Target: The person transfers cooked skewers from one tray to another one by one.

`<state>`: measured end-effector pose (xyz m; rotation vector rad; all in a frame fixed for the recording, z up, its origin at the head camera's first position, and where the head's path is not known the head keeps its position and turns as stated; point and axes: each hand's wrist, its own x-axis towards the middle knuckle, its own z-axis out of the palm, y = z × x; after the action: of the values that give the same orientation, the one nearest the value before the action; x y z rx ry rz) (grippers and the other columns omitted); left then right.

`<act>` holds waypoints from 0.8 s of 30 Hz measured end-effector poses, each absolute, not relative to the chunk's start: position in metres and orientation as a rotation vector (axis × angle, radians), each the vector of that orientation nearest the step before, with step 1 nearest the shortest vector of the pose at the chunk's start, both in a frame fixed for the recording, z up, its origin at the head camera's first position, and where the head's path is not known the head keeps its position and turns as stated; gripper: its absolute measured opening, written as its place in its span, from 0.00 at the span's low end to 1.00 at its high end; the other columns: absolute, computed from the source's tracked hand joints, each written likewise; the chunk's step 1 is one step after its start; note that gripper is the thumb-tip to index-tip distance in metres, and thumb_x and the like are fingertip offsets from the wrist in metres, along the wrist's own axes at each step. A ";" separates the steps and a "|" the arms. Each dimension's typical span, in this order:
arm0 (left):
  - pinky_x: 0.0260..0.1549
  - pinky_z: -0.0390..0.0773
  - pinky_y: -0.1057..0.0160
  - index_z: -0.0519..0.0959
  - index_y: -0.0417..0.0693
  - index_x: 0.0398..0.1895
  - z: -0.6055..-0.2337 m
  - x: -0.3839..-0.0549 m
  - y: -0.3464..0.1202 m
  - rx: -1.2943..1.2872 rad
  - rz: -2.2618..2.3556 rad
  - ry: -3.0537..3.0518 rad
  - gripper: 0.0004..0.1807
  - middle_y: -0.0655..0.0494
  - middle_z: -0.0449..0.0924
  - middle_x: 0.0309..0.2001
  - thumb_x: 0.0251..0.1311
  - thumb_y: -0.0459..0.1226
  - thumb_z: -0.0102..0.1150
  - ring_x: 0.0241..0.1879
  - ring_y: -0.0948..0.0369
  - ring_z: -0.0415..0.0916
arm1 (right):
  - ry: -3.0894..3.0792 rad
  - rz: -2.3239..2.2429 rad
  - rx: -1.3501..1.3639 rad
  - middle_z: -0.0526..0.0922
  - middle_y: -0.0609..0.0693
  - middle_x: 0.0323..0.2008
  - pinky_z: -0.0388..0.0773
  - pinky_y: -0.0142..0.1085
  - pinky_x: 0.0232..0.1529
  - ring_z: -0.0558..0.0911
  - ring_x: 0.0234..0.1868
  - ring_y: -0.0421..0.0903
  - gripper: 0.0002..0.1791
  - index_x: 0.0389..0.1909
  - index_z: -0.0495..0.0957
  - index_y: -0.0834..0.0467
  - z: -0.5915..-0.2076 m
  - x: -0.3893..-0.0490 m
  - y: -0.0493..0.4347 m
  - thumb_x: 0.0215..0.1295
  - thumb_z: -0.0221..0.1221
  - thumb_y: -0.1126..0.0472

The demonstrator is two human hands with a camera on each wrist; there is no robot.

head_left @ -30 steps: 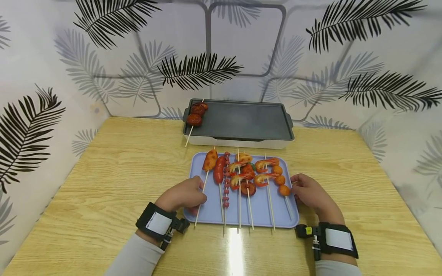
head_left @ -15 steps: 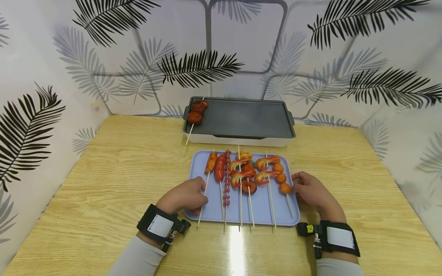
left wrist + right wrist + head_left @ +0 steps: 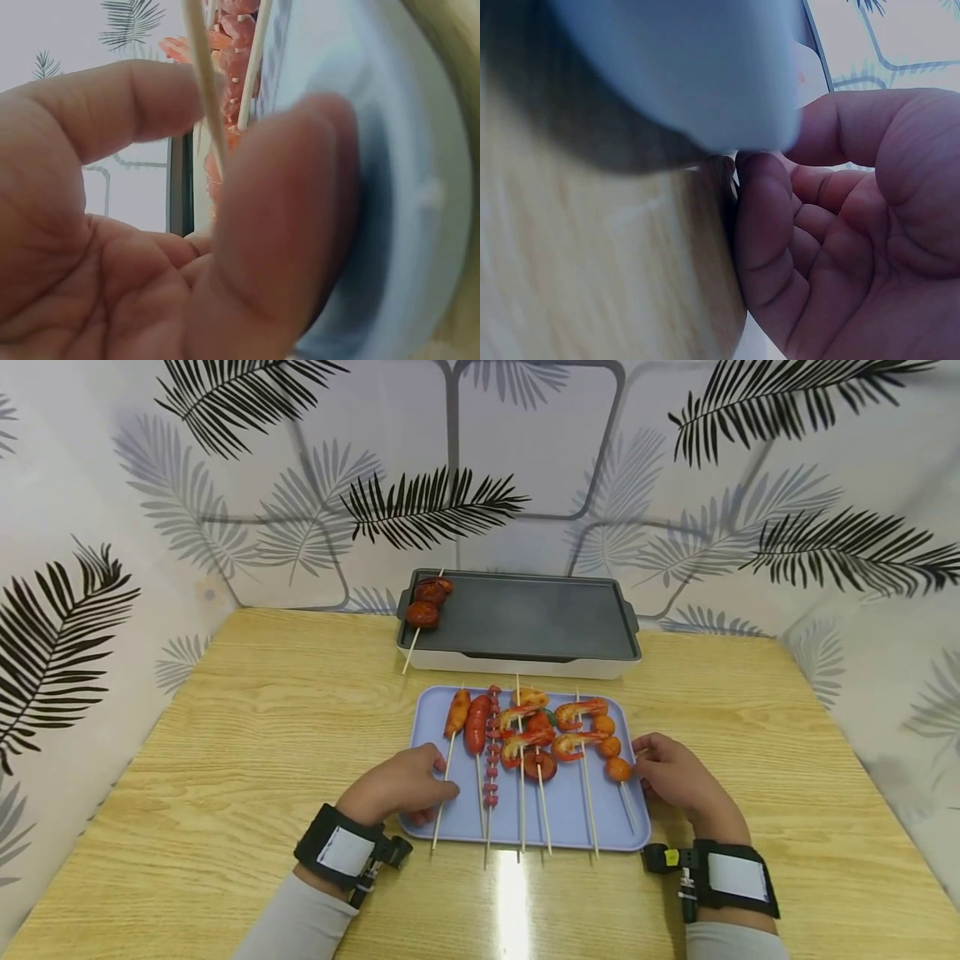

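On a lilac tray (image 3: 558,820) lies a row of food skewers. My left hand (image 3: 408,785) is over the tray's left side and pinches the stick of the leftmost skewer (image 3: 457,714), which bears a browned orange piece. In the left wrist view this stick (image 3: 199,60) passes between index fingertip and thumb (image 3: 277,217). At the tray's right rim, my right hand (image 3: 675,777) grips the edge with thumb and index finger. The right wrist view has the tray's edge (image 3: 705,82) right at these fingertips. Beside the leftmost skewer lies a red sausage skewer (image 3: 476,725).
Behind the tray stands a dark griddle (image 3: 525,614) on a white base, with a skewer of dark red-brown rounds (image 3: 423,614) at its left end. Shrimp skewers (image 3: 581,746) and an orange ball skewer (image 3: 618,769) fill the tray's right half. The wooden table (image 3: 247,760) surrounds the tray.
The leftmost skewer has rolled in my left hand, so its piece shows a narrower side, and its stick has shifted slightly right. My right hand stays at the tray's rim.
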<state>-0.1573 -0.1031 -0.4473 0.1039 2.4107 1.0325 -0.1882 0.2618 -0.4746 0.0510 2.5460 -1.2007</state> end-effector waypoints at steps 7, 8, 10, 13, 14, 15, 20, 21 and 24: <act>0.21 0.75 0.61 0.71 0.40 0.49 -0.445 -0.161 -0.108 0.044 1.017 2.456 0.23 0.49 0.78 0.26 0.62 0.47 0.64 0.21 0.56 0.77 | 2.532 -1.204 0.057 0.75 0.59 0.39 0.75 0.39 0.34 0.74 0.35 0.51 0.20 0.58 0.67 0.71 -0.473 -0.191 0.260 0.68 0.50 0.66; 0.21 0.75 0.61 0.71 0.40 0.49 -0.445 -0.163 -0.108 0.039 1.014 2.464 0.23 0.49 0.78 0.26 0.62 0.47 0.64 0.22 0.56 0.77 | 2.530 -1.203 0.057 0.75 0.59 0.39 0.75 0.39 0.34 0.74 0.35 0.51 0.20 0.59 0.67 0.71 -0.472 -0.191 0.260 0.68 0.50 0.65; 0.22 0.74 0.61 0.71 0.41 0.49 -0.445 -0.165 -0.109 0.029 1.020 2.486 0.23 0.49 0.77 0.27 0.62 0.48 0.65 0.23 0.56 0.76 | 2.527 -1.202 0.054 0.75 0.60 0.39 0.75 0.39 0.34 0.75 0.36 0.51 0.21 0.59 0.66 0.71 -0.471 -0.191 0.260 0.69 0.50 0.65; 0.24 0.72 0.61 0.72 0.40 0.48 -0.446 -0.169 -0.111 0.028 1.018 2.564 0.23 0.49 0.77 0.29 0.61 0.47 0.65 0.26 0.56 0.74 | 2.527 -1.197 0.057 0.76 0.59 0.40 0.76 0.39 0.34 0.75 0.36 0.51 0.20 0.59 0.67 0.70 -0.470 -0.192 0.260 0.69 0.50 0.65; 0.24 0.71 0.61 0.72 0.39 0.48 -0.446 -0.169 -0.111 0.023 1.022 2.590 0.23 0.49 0.77 0.30 0.61 0.47 0.65 0.27 0.56 0.74 | 2.527 -1.197 0.055 0.76 0.60 0.40 0.76 0.39 0.34 0.75 0.36 0.51 0.20 0.59 0.67 0.70 -0.470 -0.192 0.260 0.69 0.50 0.65; 0.25 0.71 0.61 0.73 0.39 0.48 -0.445 -0.170 -0.111 0.017 1.020 2.621 0.23 0.49 0.76 0.31 0.61 0.47 0.65 0.28 0.55 0.74 | 2.527 -1.193 0.055 0.76 0.60 0.40 0.76 0.39 0.35 0.75 0.36 0.51 0.21 0.59 0.67 0.70 -0.471 -0.192 0.260 0.69 0.50 0.65; 0.25 0.72 0.61 0.75 0.39 0.48 -0.447 -0.172 -0.112 -0.018 1.012 2.743 0.24 0.50 0.77 0.32 0.59 0.48 0.66 0.29 0.55 0.74 | 2.527 -1.188 0.057 0.75 0.60 0.40 0.76 0.39 0.35 0.75 0.36 0.51 0.21 0.59 0.66 0.71 -0.472 -0.192 0.262 0.70 0.50 0.64; 0.25 0.73 0.60 0.75 0.39 0.48 -0.447 -0.172 -0.113 -0.022 1.014 2.764 0.24 0.50 0.77 0.32 0.59 0.48 0.66 0.29 0.56 0.74 | 2.528 -1.186 0.062 0.75 0.60 0.40 0.76 0.38 0.35 0.75 0.36 0.51 0.21 0.60 0.66 0.71 -0.473 -0.191 0.262 0.70 0.50 0.64; 0.26 0.72 0.60 0.75 0.39 0.47 -0.448 -0.173 -0.114 0.013 1.007 2.842 0.23 0.50 0.76 0.31 0.59 0.47 0.67 0.29 0.56 0.73 | 2.529 -1.188 0.067 0.75 0.60 0.40 0.75 0.38 0.35 0.75 0.36 0.51 0.21 0.59 0.66 0.71 -0.474 -0.189 0.261 0.69 0.50 0.65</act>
<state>-0.1730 -0.1140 -0.4479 0.0127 2.8425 1.0068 -0.1892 0.2613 -0.4745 0.0667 2.5291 -1.1878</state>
